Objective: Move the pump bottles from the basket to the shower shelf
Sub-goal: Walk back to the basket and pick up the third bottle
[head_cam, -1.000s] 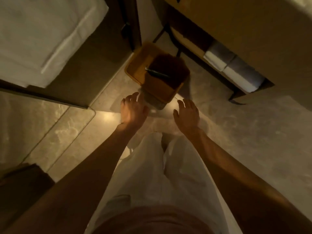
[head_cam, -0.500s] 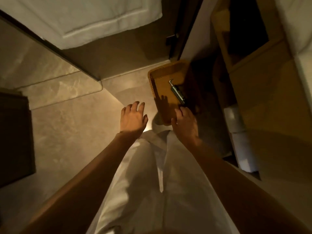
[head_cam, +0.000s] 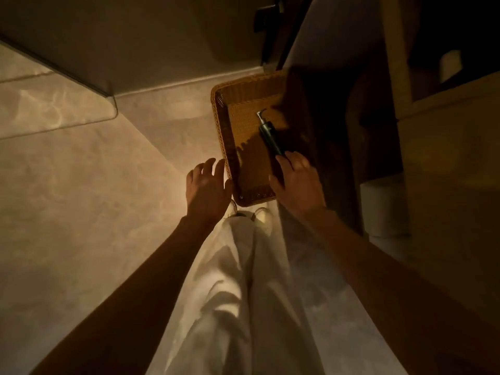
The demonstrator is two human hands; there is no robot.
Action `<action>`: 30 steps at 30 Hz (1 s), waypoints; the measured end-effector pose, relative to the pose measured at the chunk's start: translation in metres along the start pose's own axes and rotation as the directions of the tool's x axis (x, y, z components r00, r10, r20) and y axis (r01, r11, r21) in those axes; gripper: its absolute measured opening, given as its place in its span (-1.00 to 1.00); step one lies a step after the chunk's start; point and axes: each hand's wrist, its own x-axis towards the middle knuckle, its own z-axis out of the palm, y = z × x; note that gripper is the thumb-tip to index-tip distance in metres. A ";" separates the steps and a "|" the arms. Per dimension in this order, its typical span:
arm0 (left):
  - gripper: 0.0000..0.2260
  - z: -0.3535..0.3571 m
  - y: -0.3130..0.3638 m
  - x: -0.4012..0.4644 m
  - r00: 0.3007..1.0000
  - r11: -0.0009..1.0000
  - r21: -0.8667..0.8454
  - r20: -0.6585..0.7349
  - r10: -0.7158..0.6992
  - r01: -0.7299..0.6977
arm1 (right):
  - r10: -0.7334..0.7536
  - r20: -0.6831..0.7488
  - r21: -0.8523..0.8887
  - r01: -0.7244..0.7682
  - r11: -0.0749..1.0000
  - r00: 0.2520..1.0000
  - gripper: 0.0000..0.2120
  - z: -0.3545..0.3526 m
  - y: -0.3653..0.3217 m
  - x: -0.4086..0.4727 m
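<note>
A woven brown basket (head_cam: 226, 136) stands on the stone floor just beyond my feet. One dark pump bottle (head_cam: 267, 135) lies flat in it, its silver pump head pointing away from me. My right hand (head_cam: 296, 182) hovers over the basket's near right part, fingers spread, fingertips at the bottle's base; I cannot tell if they touch it. My left hand (head_cam: 207, 188) is open beside the basket's left wall, holding nothing. The basket's right half is in deep shadow. No shower shelf is in view.
A glass shower panel edge (head_cam: 62, 69) and a raised stone step (head_cam: 54, 112) lie to the left. On the right a wooden vanity (head_cam: 446, 158) holds rolled white towels (head_cam: 384, 209). A dark door frame (head_cam: 273, 28) stands behind the basket.
The view swung so the basket lies straight ahead and closer. My right hand went forward over the basket up to the bottle's base; my left hand came close to the basket's left wall.
</note>
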 end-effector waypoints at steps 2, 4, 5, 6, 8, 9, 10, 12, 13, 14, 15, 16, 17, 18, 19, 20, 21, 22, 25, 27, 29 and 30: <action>-0.58 0.030 0.002 0.027 1.000 1.000 -0.025 0.006 -0.017 0.017 | 0.002 0.016 -0.018 -0.002 1.000 1.000 -0.50 0.024 0.016 0.028; -0.58 0.065 0.001 0.057 0.999 0.998 -0.048 0.000 -0.036 0.036 | -0.005 0.041 -0.039 0.006 0.999 0.999 -0.50 0.056 0.035 0.056; -0.59 0.082 -0.001 0.070 0.999 0.997 -0.058 0.001 -0.046 0.046 | -0.009 0.057 -0.049 0.012 0.999 0.998 -0.49 0.073 0.043 0.068; -0.60 0.098 -0.004 0.082 0.999 0.997 -0.063 -0.003 -0.049 0.049 | -0.013 0.070 -0.062 0.018 0.998 0.997 -0.49 0.090 0.051 0.080; -0.61 0.130 -0.010 0.109 0.999 0.997 -0.069 -0.028 -0.023 0.021 | -0.022 0.072 -0.079 0.028 0.996 0.997 -0.49 0.124 0.068 0.107; -0.62 0.145 -0.012 0.122 0.999 0.997 -0.073 -0.040 0.001 -0.004 | -0.026 0.070 -0.083 0.032 0.996 0.997 -0.49 0.140 0.075 0.121; -0.62 0.160 -0.015 0.135 0.998 0.997 -0.076 -0.053 0.029 -0.033 | -0.026 0.071 -0.091 0.032 0.995 0.997 -0.49 0.157 0.083 0.135; -0.57 0.190 -0.017 0.157 0.992 0.991 -0.095 -0.092 0.090 -0.099 | -0.026 0.080 -0.110 0.035 0.993 0.996 -0.48 0.188 0.097 0.163; -0.53 0.206 -0.016 0.167 0.988 0.986 -0.116 -0.106 0.110 -0.123 | -0.024 0.087 -0.123 0.035 0.992 0.996 -0.46 0.204 0.104 0.176; -0.49 0.221 -0.016 0.176 0.988 0.982 -0.138 -0.107 0.112 -0.126 | -0.022 0.095 -0.138 0.035 0.990 0.995 -0.45 0.219 0.112 0.188; -0.47 0.236 -0.016 0.184 0.991 0.982 -0.158 -0.095 0.092 -0.106 | -0.021 0.103 -0.153 0.037 0.987 0.994 -0.44 0.235 0.119 0.200; -0.45 0.250 -0.017 0.193 0.996 0.981 -0.179 -0.070 0.057 -0.069 | -0.021 0.110 -0.169 0.040 0.985 0.994 -0.43 0.248 0.125 0.212; -0.44 0.265 -0.020 0.203 0.999 0.981 -0.190 -0.040 0.025 -0.033 | -0.018 0.118 -0.181 0.040 0.983 0.993 -0.41 0.261 0.130 0.224; -0.43 0.279 -0.023 0.212 1.000 0.983 -0.185 -0.022 0.015 -0.019 | -0.011 0.123 -0.187 0.034 0.982 0.992 -0.39 0.272 0.135 0.236; -0.43 0.293 -0.025 0.221 0.999 0.984 -0.176 -0.020 0.028 -0.031 | 0.000 0.125 -0.188 0.024 0.982 0.992 -0.35 0.283 0.139 0.246; -0.42 0.304 -0.027 0.229 0.999 0.985 -0.166 -0.020 0.051 -0.053 | 0.015 0.123 -0.191 0.008 0.981 0.992 -0.31 0.293 0.143 0.256; -0.42 0.316 -0.030 0.237 0.997 0.984 -0.159 -0.027 0.073 -0.076 | 0.035 0.117 -0.198 -0.011 0.980 0.993 -0.27 0.302 0.146 0.266; -0.41 0.325 -0.033 0.245 0.996 0.983 -0.159 -0.036 0.084 -0.089 | 0.059 0.113 -0.204 -0.035 0.978 0.992 -0.23 0.312 0.149 0.274; -0.36 0.344 -0.042 0.263 0.996 0.981 -0.184 -0.063 0.058 -0.069 | 0.134 0.095 -0.214 -0.112 0.970 0.986 -0.21 0.340 0.153 0.293; -0.36 0.354 -0.048 0.273 0.998 0.979 -0.200 -0.053 0.038 -0.048 | 0.199 0.038 -0.199 -0.188 0.962 0.979 -0.28 0.358 0.154 0.305; -0.43 0.359 -0.051 0.282 0.999 0.977 -0.209 -0.040 0.036 -0.044 | 0.286 -0.031 -0.162 -0.287 0.944 0.958 -0.33 0.368 0.154 0.319; -0.47 0.360 -0.051 0.286 0.999 0.977 -0.210 -0.040 0.036 -0.044 | 0.327 -0.041 -0.146 -0.329 0.933 0.944 -0.33 0.370 0.155 0.325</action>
